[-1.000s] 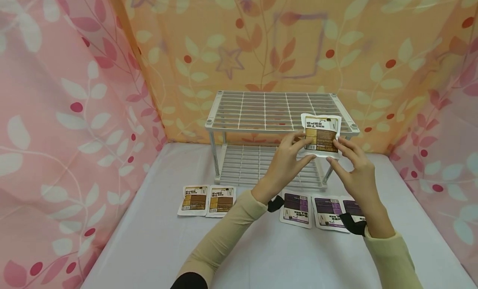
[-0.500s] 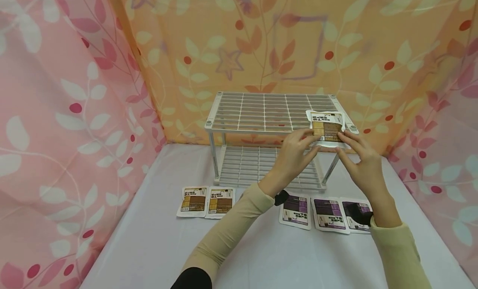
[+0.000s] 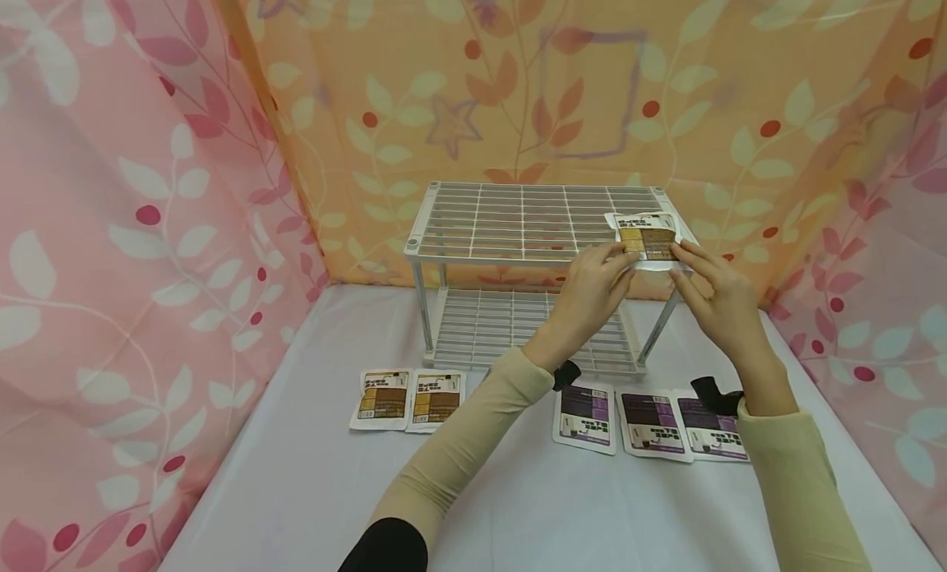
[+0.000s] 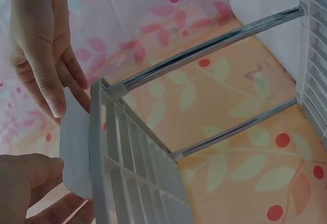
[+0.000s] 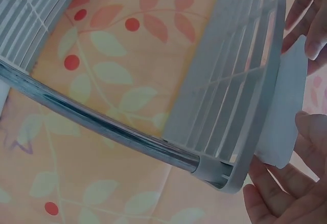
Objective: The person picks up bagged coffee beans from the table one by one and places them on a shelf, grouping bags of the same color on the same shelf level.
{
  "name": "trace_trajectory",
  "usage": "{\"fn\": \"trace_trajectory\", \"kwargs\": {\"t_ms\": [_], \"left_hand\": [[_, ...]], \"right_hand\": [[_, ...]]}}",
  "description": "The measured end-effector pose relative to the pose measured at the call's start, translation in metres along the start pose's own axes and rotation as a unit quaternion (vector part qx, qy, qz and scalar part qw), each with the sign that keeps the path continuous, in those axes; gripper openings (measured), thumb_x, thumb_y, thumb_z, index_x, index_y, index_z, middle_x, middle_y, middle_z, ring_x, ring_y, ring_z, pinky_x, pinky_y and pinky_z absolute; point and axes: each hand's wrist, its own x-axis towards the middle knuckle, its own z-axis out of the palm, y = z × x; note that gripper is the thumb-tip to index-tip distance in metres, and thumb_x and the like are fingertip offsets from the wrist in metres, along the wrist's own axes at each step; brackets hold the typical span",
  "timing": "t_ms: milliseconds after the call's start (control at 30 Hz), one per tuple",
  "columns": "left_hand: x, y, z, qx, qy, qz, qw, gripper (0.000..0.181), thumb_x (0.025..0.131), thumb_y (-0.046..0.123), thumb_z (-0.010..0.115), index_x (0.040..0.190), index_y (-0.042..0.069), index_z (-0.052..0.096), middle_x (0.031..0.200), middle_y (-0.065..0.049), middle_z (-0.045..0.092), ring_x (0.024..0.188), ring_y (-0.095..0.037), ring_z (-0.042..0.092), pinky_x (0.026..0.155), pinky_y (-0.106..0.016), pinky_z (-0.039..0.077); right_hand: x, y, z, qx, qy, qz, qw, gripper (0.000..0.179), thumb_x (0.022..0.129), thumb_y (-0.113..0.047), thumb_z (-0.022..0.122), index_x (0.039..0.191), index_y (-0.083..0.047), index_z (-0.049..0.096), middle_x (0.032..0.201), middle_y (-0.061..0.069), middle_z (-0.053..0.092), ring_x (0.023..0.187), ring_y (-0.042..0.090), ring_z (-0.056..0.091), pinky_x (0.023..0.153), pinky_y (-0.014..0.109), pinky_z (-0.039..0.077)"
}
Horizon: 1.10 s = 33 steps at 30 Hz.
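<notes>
A white-edged pouch with a yellow and brown label [image 3: 649, 242] lies at the right end of the upper shelf of a white wire rack [image 3: 510, 223]. My left hand [image 3: 594, 291] pinches its near left edge, and my right hand [image 3: 716, 297] pinches the right edge. Both wrist views show the white near end of the pouch [image 4: 75, 147] [image 5: 286, 111] sticking out past the shelf rim, thumb and fingers at its corners. How flat its far part lies cannot be made out.
Two brown-label pouches [image 3: 383, 399] lie on the white table [image 3: 296, 490] left of the forearms. Several purple-label pouches [image 3: 584, 416] lie in a row in front of the rack. The rack's lower shelf [image 3: 496, 325] sits beneath. Floral curtains [image 3: 355, 79] surround the table.
Both hands have carried the brown-label pouch slightly right and away from me. The pouch has tilted from facing me to nearly flat at the shelf.
</notes>
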Motion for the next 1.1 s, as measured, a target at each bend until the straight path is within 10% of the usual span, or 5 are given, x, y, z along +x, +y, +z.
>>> {"fn": "trace_trajectory", "kwargs": {"t_ms": [1100], "left_hand": [[0.026,0.002,0.009,0.079,-0.098,-0.066,0.9899,0.037,0.093,0.034,0.053,0.127,0.02,0.057,0.131,-0.003,0.053,0.12,-0.018,0.05,0.107,-0.033,0.032]], "right_hand": [[0.024,0.021,0.005,-0.005,-0.044,0.024,0.9987,0.034,0.089,-0.01,0.061,0.121,0.0,0.06,0.124,0.025,0.054,0.115,0.045,0.047,0.086,0.06,0.041]]}}
